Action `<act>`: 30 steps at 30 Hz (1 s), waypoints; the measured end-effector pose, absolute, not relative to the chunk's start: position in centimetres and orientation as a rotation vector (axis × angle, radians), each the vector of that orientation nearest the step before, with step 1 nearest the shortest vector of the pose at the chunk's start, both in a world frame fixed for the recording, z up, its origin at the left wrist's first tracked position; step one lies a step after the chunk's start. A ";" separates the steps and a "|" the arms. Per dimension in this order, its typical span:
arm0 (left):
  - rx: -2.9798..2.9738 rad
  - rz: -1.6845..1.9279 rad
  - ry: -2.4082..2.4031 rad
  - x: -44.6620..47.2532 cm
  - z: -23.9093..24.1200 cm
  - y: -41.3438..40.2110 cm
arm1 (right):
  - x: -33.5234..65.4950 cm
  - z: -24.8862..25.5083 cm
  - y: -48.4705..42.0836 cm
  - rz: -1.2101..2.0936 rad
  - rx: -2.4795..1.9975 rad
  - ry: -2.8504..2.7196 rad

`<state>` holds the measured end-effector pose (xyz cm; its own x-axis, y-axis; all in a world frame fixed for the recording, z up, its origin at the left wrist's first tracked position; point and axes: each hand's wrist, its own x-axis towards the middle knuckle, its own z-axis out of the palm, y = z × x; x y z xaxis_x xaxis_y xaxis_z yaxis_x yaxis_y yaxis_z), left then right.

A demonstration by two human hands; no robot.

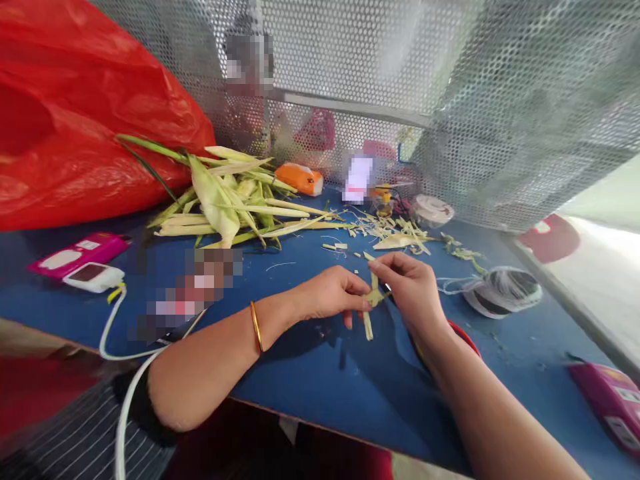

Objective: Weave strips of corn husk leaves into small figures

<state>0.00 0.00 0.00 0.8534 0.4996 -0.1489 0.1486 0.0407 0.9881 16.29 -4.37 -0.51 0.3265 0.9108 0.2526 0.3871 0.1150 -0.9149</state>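
Both my hands meet over the blue table (320, 373), pinching a small folded piece of pale yellow-green leaf strip (371, 300). My left hand (330, 293), with a gold bangle on its wrist, grips the piece from the left with closed fingers. From the right, my right hand (411, 288) holds it with thumb and fingers pressed together. One end of the strip hangs down below the fingers. A pile of long green and yellow leaves (225, 200) lies further back on the left.
A big red plastic bag (75, 113) fills the left. Leaf scraps (395, 233), an orange object (299, 179), a white tape roll (433, 209) and a thread spool (503, 291) lie behind. Pink boxes (80, 252) (613, 400), a white cable (120, 347) and a perforated metal screen (450, 80) surround the table.
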 end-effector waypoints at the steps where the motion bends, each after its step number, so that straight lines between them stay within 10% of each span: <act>1: 1.507 0.284 0.518 0.0 0.1 0.1 | 16.1 -0.5 -4.4 0.564 -1.480 -1.214; 30: 1.202 0.451 0.827 0.4 0.7 -0.6 | 15.9 -0.1 -3.7 0.904 -1.402 -1.018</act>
<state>0.44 -0.59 0.65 0.6358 0.7029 -0.3189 0.1127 0.3242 0.9393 15.92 -3.74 -0.08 0.3328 0.9426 0.0272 0.0848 -0.0011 -0.9964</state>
